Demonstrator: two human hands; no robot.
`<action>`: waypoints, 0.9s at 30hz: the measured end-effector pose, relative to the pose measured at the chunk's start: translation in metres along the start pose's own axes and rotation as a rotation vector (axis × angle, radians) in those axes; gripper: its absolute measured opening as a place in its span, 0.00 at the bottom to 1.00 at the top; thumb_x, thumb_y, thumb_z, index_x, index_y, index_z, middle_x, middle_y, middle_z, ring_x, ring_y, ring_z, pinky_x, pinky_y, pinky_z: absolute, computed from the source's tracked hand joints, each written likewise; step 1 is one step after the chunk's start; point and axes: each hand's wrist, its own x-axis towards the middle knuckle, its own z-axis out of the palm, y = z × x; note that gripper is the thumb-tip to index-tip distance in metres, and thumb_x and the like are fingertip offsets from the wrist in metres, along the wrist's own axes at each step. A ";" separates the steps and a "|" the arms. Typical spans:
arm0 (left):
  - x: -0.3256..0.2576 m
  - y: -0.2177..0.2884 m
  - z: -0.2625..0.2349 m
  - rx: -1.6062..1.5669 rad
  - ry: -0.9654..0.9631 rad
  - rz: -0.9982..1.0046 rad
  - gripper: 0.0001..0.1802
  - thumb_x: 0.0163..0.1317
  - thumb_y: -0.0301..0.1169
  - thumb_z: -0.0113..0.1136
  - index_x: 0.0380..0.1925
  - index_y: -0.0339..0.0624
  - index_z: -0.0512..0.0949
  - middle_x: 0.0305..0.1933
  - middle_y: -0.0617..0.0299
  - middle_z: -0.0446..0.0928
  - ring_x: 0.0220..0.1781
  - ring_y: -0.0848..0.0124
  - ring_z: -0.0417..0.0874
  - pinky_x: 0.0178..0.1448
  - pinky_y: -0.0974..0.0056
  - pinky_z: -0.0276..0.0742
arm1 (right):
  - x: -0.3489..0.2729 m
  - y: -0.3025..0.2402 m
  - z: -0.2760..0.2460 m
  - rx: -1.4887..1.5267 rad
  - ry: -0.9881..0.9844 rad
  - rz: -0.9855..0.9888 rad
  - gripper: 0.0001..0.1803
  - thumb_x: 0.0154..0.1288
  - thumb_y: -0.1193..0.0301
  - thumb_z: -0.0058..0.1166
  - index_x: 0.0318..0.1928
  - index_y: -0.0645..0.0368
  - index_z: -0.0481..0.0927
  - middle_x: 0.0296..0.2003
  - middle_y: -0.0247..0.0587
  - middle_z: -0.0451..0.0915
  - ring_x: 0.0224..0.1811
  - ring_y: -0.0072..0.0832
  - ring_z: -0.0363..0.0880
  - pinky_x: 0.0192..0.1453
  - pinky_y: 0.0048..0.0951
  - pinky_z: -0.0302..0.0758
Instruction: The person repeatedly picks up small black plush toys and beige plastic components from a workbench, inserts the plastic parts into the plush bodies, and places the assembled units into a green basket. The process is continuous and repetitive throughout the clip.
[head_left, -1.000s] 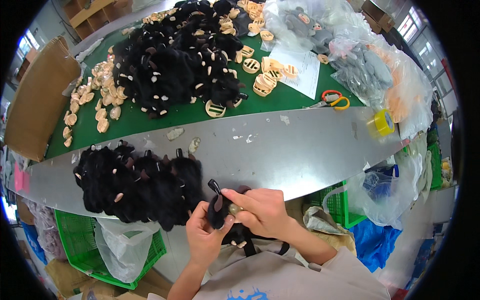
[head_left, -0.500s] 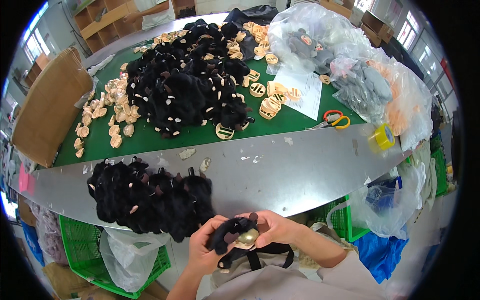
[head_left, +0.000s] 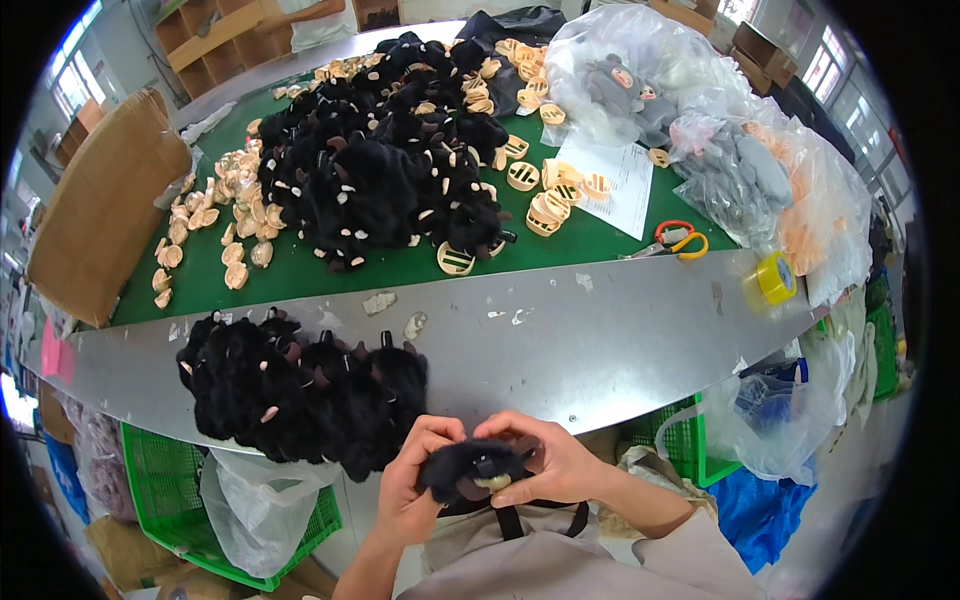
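Observation:
A black plush toy [head_left: 462,462] with brown ear-like pieces is held between both hands, in front of my body below the metal table edge. My left hand [head_left: 412,478] wraps round its left side, fingers curled over the fur. On the other side, my right hand [head_left: 548,462] grips it with the thumb below and fingers over the top. Between the right thumb and the fur shows a small part of a shiny, cream-gold rounded piece [head_left: 494,482]; the rest is hidden. Left of the hands, several similar black plush toys [head_left: 300,390] lie in a row on the metal strip.
A heap of black plush toys [head_left: 360,190] covers the green table top [head_left: 330,288]. Cream plastic shells [head_left: 237,190] and slotted rings [head_left: 522,176] lie around it. Scissors [head_left: 680,240], yellow tape [head_left: 773,277] and bagged grey plush [head_left: 745,170] are right. Green crates [head_left: 165,490] stand below.
The black plush toy has been turned in my hands, so the cream-gold piece is now mostly covered. My right fingers have moved over the top of the toy.

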 end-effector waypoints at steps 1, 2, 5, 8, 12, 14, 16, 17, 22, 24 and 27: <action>0.001 0.000 0.001 0.002 0.002 -0.007 0.07 0.58 0.19 0.51 0.37 0.34 0.74 0.49 0.54 0.70 0.45 0.71 0.70 0.49 0.70 0.66 | 0.001 0.004 -0.003 -0.035 -0.017 -0.046 0.31 0.56 0.71 0.73 0.58 0.59 0.72 0.51 0.33 0.70 0.53 0.24 0.73 0.56 0.26 0.73; 0.000 -0.001 0.002 -0.007 0.003 -0.026 0.06 0.58 0.21 0.55 0.36 0.35 0.74 0.48 0.56 0.70 0.46 0.72 0.70 0.50 0.70 0.66 | 0.001 0.011 -0.006 -0.061 -0.029 -0.086 0.31 0.55 0.71 0.73 0.57 0.59 0.73 0.51 0.34 0.70 0.53 0.24 0.73 0.56 0.26 0.73; -0.003 -0.004 0.000 0.069 -0.044 0.006 0.07 0.58 0.19 0.53 0.37 0.34 0.74 0.48 0.54 0.69 0.47 0.70 0.70 0.52 0.69 0.66 | -0.003 0.015 -0.006 -0.105 -0.043 -0.153 0.29 0.53 0.71 0.74 0.55 0.60 0.75 0.51 0.34 0.69 0.52 0.24 0.72 0.55 0.26 0.73; -0.006 -0.004 0.004 -0.025 -0.063 0.007 0.08 0.57 0.17 0.52 0.37 0.34 0.74 0.48 0.54 0.68 0.47 0.70 0.70 0.54 0.68 0.66 | -0.004 0.010 -0.005 -0.151 -0.083 -0.177 0.28 0.51 0.71 0.75 0.52 0.59 0.75 0.50 0.36 0.68 0.52 0.26 0.69 0.54 0.27 0.71; -0.008 -0.007 0.004 -0.078 -0.075 0.053 0.06 0.61 0.17 0.52 0.37 0.35 0.74 0.46 0.55 0.68 0.45 0.69 0.71 0.54 0.64 0.71 | -0.006 0.003 0.003 -0.327 -0.092 -0.243 0.24 0.51 0.71 0.74 0.46 0.59 0.75 0.47 0.39 0.67 0.49 0.30 0.67 0.51 0.29 0.68; -0.009 -0.009 0.002 -0.075 -0.103 0.085 0.03 0.64 0.19 0.53 0.36 0.35 0.74 0.45 0.55 0.68 0.45 0.67 0.72 0.52 0.63 0.73 | -0.011 0.004 0.010 -0.418 -0.070 -0.249 0.23 0.51 0.72 0.73 0.44 0.60 0.75 0.46 0.40 0.67 0.49 0.32 0.67 0.49 0.30 0.69; -0.009 -0.008 0.004 -0.094 -0.119 0.096 0.01 0.65 0.20 0.54 0.36 0.36 0.74 0.44 0.55 0.68 0.44 0.66 0.72 0.52 0.62 0.73 | -0.014 0.008 0.016 -0.552 0.010 -0.412 0.23 0.46 0.74 0.73 0.43 0.60 0.75 0.46 0.42 0.69 0.46 0.36 0.70 0.47 0.33 0.70; -0.008 -0.008 0.004 -0.087 -0.139 0.129 0.01 0.65 0.21 0.55 0.35 0.36 0.74 0.44 0.55 0.68 0.43 0.65 0.73 0.51 0.62 0.73 | -0.014 0.012 0.017 -0.621 0.041 -0.504 0.24 0.45 0.75 0.73 0.43 0.60 0.76 0.46 0.43 0.70 0.45 0.36 0.71 0.47 0.33 0.70; -0.010 -0.004 0.003 -0.070 -0.130 0.214 0.02 0.63 0.22 0.57 0.34 0.38 0.74 0.39 0.56 0.69 0.42 0.63 0.73 0.49 0.60 0.75 | -0.018 0.020 0.030 -0.667 0.203 -0.731 0.26 0.39 0.76 0.72 0.43 0.64 0.78 0.42 0.45 0.78 0.38 0.39 0.76 0.42 0.33 0.73; -0.012 -0.003 0.003 -0.078 -0.137 0.206 0.03 0.62 0.22 0.58 0.34 0.37 0.74 0.39 0.56 0.70 0.41 0.62 0.73 0.47 0.60 0.74 | -0.019 0.020 0.033 -0.636 0.211 -0.710 0.25 0.39 0.78 0.70 0.43 0.66 0.78 0.39 0.46 0.79 0.35 0.40 0.77 0.39 0.34 0.74; -0.016 -0.005 0.000 -0.112 -0.215 0.156 0.04 0.60 0.21 0.59 0.34 0.38 0.74 0.41 0.56 0.71 0.42 0.62 0.73 0.47 0.61 0.73 | -0.028 0.023 0.032 -0.615 0.146 -0.656 0.24 0.40 0.80 0.68 0.43 0.67 0.78 0.36 0.47 0.79 0.31 0.40 0.77 0.35 0.34 0.74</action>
